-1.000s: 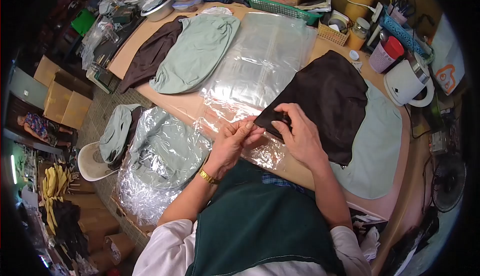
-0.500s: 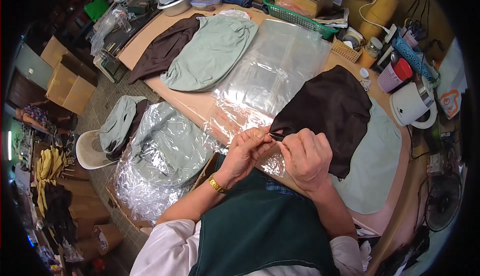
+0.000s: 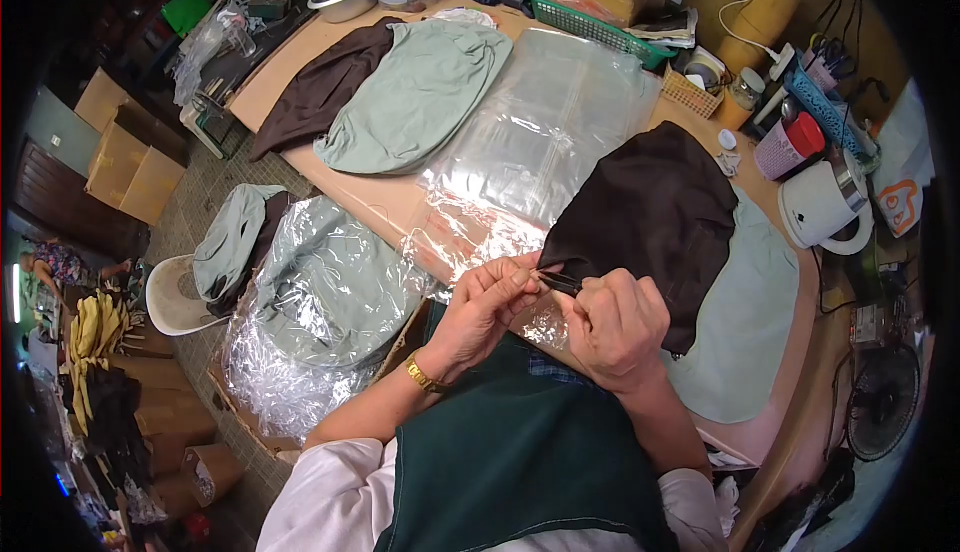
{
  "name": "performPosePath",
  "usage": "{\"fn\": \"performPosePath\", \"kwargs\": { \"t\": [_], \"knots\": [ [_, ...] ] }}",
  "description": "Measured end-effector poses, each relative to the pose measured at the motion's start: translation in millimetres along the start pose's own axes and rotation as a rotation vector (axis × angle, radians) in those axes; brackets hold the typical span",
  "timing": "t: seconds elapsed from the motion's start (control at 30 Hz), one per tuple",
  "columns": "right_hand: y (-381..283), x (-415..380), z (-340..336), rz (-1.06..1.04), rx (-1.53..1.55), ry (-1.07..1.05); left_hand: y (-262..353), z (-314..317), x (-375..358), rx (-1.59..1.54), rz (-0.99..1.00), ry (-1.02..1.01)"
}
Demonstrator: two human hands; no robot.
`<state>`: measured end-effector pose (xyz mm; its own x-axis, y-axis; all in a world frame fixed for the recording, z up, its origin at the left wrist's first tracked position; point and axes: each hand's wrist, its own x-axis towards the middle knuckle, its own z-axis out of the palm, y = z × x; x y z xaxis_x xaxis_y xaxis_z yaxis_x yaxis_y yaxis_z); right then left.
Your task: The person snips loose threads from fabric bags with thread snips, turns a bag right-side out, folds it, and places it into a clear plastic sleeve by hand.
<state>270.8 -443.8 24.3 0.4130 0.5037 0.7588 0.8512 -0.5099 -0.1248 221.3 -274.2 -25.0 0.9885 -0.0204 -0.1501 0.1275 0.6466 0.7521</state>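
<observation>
The dark brown cloth (image 3: 650, 222) lies on the table (image 3: 385, 202), its near corner pinched between the thumb and fingers of the left hand (image 3: 490, 302); the right hand (image 3: 620, 327), fingers curled closed, grips a thin dark strand or tool at that corner; pale green cloth (image 3: 745, 322) lies partly beneath; clear plastic bags (image 3: 550, 122) lie beside it.

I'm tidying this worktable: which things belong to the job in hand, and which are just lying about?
In use:
dark brown cloth, corner at the left hand
thin dark tool, in the right hand
pale green cloth partly beneath, probably

Apparently just lying about:
white plastic kettle
green plastic basket
pink perforated cup
round black fan
</observation>
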Motion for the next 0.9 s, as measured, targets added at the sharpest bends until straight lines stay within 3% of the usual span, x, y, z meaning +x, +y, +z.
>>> {"fn": "performPosePath", "kwargs": {
  "t": [0.1,0.2,0.3,0.37,0.4,0.47,0.5,0.53,0.6,0.63,0.7,0.77,0.8,0.9],
  "knots": [
    [1.3,-1.0,3.1,-0.042,-0.017,0.043,2.2,5.7,1.6,-0.018,-0.042,0.038],
    [2.4,-5.1,7.4,-0.069,-0.009,0.06,-3.3,-5.1,0.1,0.022,0.008,-0.122],
    [7.5,-7.2,4.9,0.049,0.123,-0.019,4.2,2.6,-7.0,0.012,-0.007,-0.117],
    [14.1,-4.2,-0.2,0.453,0.247,-0.068,15.7,14.2,-11.5,-0.012,0.064,-0.053],
    [17.3,-2.1,-10.4,0.564,0.14,-0.21,12.7,-10.9,-11.4,0.029,0.14,-0.072],
    [40.5,-32.0,-6.2,0.61,0.085,-0.325,32.7,-38.2,-9.2,0.187,0.311,0.138],
    [50.0,-54.1,-1.1,0.628,0.076,-0.378,50.9,-36.7,-5.7,0.303,0.405,0.372],
    [53.0,-77.1,7.5,0.638,0.052,-0.48,52.1,-85.8,-3.0,0.547,0.555,0.546],
    [35.9,-94.1,9.8,0.671,0.06,-0.578,80.4,-91.0,-1.2,1.148,0.754,0.685],
    [23.9,-88.5,5.5,0.702,0.119,-0.623,84.1,-76.8,0.0,1.145,0.745,0.728],
    [12.7,-82.2,-0.6,0.7,0.256,-0.675,80.5,-71.6,2.8,1.006,0.682,0.549],
    [16.5,-69.3,-14.3,0.71,0.517,-0.728,66.9,-73.2,8.4,0.928,0.373,0.262],
    [23.2,-62.0,-22.7,0.723,0.502,-0.713,51.0,-65.9,13.6,0.882,0.276,0.217],
    [68.8,-46.5,-40.6,0.616,0.344,-0.433,24.6,-19.4,15.8,1.205,0.122,0.15]
  ]
}}
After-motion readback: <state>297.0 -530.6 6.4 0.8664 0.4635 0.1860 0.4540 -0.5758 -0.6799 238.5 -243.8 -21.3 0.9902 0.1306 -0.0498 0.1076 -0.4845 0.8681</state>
